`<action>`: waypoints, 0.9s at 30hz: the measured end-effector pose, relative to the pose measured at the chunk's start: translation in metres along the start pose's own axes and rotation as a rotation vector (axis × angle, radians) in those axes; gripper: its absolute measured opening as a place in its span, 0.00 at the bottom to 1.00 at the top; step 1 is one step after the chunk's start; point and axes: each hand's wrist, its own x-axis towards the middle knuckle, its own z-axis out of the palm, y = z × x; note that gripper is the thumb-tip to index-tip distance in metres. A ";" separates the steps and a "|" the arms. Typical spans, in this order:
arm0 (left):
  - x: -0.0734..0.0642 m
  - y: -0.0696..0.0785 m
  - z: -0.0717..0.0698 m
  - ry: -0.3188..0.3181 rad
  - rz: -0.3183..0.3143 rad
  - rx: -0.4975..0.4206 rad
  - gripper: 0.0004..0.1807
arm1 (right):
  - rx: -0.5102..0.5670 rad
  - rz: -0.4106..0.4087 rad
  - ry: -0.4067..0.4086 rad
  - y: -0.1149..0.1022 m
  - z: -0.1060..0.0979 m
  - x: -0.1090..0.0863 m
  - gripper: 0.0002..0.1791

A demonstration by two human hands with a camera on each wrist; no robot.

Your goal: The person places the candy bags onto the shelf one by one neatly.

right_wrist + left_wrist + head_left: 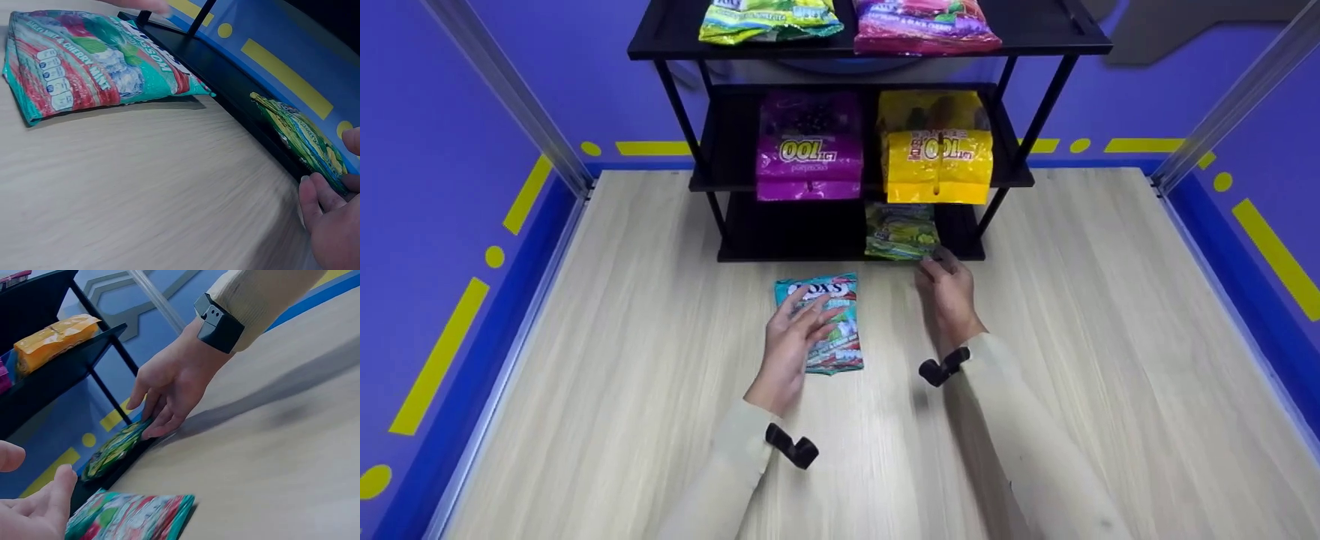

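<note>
A teal Fox's candy bag [840, 341] lies flat on the wooden table in front of the rack. My left hand [795, 334] hovers over its left part with loosely spread fingers, and it hides some of the print. On the bottom shelf lies a green candy bag [900, 231], its front edge near the shelf's lip. My right hand [952, 296] pinches that bag's near right corner; in the right wrist view, fingers [323, 197] show beneath the corner. The left wrist view also shows the right hand [177, 382] at the green bag [115, 450].
A black three-tier rack [862, 193] stands against the blue back wall. Its middle shelf carries a purple bag [810, 161] and a yellow bag [937, 165]. Up top are a yellow-green bag [771, 19] and a pink bag [926, 26]. Blue panels enclose both sides.
</note>
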 end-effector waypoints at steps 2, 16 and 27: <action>-0.003 0.003 -0.007 0.018 0.010 0.022 0.30 | -0.009 0.004 0.010 -0.001 0.001 0.001 0.32; -0.008 0.008 -0.048 0.206 0.045 0.210 0.28 | -0.026 0.004 -0.013 -0.005 0.000 0.002 0.32; -0.007 0.001 -0.057 0.221 0.000 0.222 0.27 | -0.072 0.017 -0.045 -0.004 -0.003 0.000 0.30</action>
